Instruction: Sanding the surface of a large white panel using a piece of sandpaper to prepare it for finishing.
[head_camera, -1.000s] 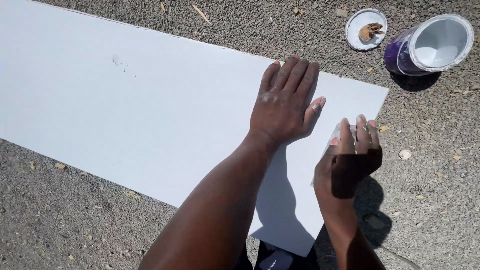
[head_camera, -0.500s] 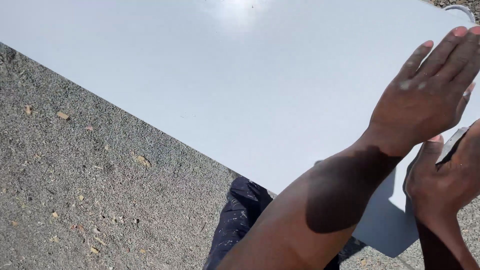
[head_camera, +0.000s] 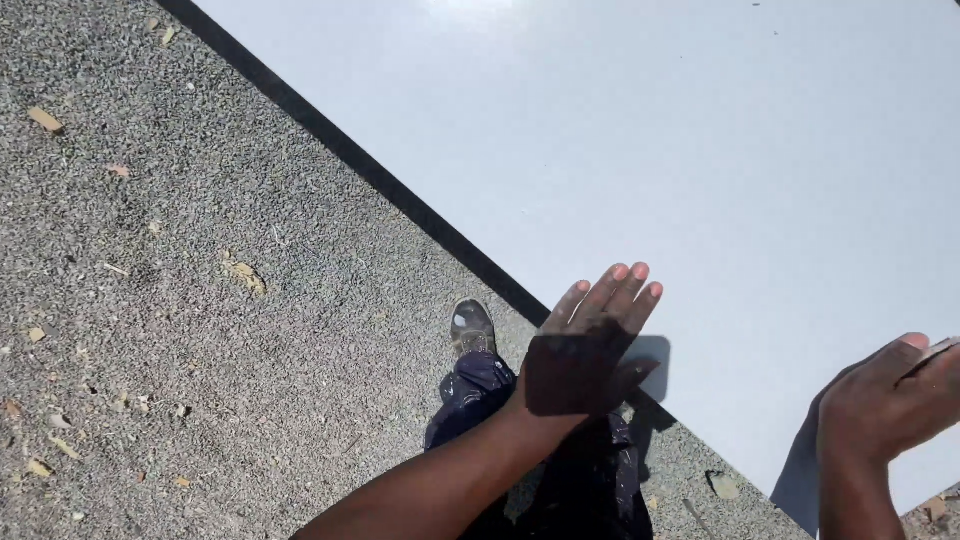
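A large white flat board (head_camera: 700, 150) lies on gravel and fills the upper right of the view. My left hand (head_camera: 590, 345) is spread flat, fingers together, over the board's near edge; a square shadow falls across its back. It holds nothing. My right hand (head_camera: 885, 405) is at the right edge of the view over the board's near corner. Its fingers are curled on a thin flat piece (head_camera: 938, 349), of which only an edge shows.
Grey gravel ground (head_camera: 200, 300) with scattered dry leaves lies left of the board. My shoe (head_camera: 472, 325) and dark paint-flecked trouser leg (head_camera: 470, 390) stand by the board's near edge, below my left arm.
The view has swung down and left along the board; the paint can and lid have left the view. My left hand has slid back from the board's middle to its near edge.
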